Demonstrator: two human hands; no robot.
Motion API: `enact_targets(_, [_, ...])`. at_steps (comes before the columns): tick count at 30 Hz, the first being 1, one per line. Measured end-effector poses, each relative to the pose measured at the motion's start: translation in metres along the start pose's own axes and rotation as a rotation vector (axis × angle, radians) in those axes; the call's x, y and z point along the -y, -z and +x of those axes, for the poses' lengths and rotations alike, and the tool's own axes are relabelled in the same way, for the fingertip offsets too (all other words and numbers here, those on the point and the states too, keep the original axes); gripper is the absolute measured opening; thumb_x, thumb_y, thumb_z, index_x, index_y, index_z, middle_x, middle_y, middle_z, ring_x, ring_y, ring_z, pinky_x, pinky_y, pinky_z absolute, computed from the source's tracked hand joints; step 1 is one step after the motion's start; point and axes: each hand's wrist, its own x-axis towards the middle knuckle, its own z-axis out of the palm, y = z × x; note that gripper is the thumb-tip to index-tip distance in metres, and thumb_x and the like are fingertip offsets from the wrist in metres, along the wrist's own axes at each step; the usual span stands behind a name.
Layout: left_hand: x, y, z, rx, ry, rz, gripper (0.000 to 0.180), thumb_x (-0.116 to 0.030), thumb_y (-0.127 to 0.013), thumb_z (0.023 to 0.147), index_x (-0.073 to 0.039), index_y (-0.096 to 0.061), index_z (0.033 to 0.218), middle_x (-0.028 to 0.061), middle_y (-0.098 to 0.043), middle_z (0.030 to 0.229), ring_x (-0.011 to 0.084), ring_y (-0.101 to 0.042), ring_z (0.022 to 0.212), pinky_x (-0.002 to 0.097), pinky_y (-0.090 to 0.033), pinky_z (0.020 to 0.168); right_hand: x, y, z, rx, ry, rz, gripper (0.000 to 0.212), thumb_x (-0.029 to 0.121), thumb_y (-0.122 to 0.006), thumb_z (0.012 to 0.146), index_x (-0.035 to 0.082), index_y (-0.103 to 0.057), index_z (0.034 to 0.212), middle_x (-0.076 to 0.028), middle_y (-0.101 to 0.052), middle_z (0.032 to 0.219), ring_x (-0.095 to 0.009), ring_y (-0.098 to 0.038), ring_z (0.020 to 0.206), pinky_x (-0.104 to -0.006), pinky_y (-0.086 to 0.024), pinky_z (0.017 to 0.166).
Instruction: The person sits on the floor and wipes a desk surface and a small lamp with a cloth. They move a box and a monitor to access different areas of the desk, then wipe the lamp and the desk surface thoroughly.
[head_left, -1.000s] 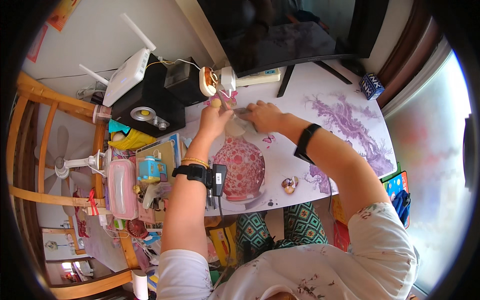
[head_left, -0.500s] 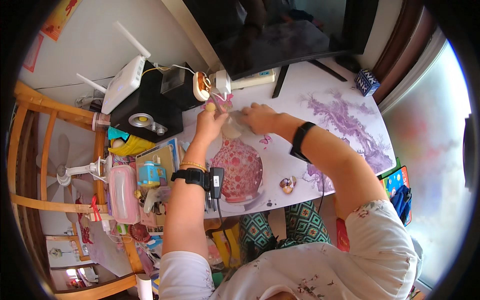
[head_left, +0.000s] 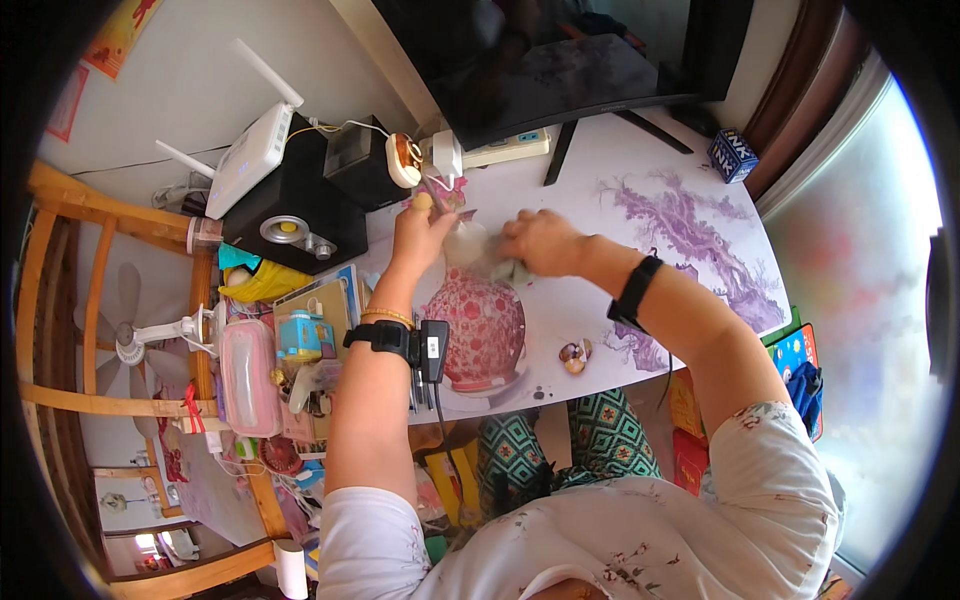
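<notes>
- Your right hand [head_left: 545, 243] has its fingers closed on a greyish cloth [head_left: 512, 269], blurred, low over the printed red vase [head_left: 470, 330] near its neck; you seem to be wiping the tabletop [head_left: 570, 305].
- Your left hand [head_left: 416, 245] is at a small round yellowish piece [head_left: 422, 201] near the white plug adapter [head_left: 446, 154]; I cannot tell whether those fingers grip it or merely touch it.
- The cloth lies to the right of your left hand, well short of the brown-and-white trinket [head_left: 575, 357] by the front edge.
- As I judge it, your next move calls for light, flat pressure, with the cloth clear of the power strip [head_left: 515, 148].
</notes>
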Motion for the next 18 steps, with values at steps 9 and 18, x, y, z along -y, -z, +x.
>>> enact_targets(9, [-0.004,-0.020,0.013,-0.048,0.062,0.193,0.019,-0.016,-0.067,0.073,0.002,-0.063,0.079,0.0128,-0.065,0.071,0.0238,-0.064,0.064,0.0337,-0.048,0.061,0.025,-0.017,0.023,0.016,-0.366,-0.099,0.036,0.019,-0.055,0.076,0.016,-0.058,0.112,-0.008,-0.053,0.113,-0.027,-0.049,0.107,-0.0390,-0.044,0.083])
enact_targets(18, [-0.032,0.028,0.002,-0.053,0.143,-0.346,0.009,-0.008,-0.054,0.087,-0.003,-0.052,0.095,0.0071,-0.062,0.083,0.0127,-0.061,0.068,0.0221,-0.049,0.059,-0.020,0.009,-0.017,-0.358,-0.503,0.757,0.037,0.019,-0.057,0.074,0.011,-0.058,0.111,-0.011,-0.060,0.101,-0.027,-0.058,0.091,-0.0348,-0.047,0.073])
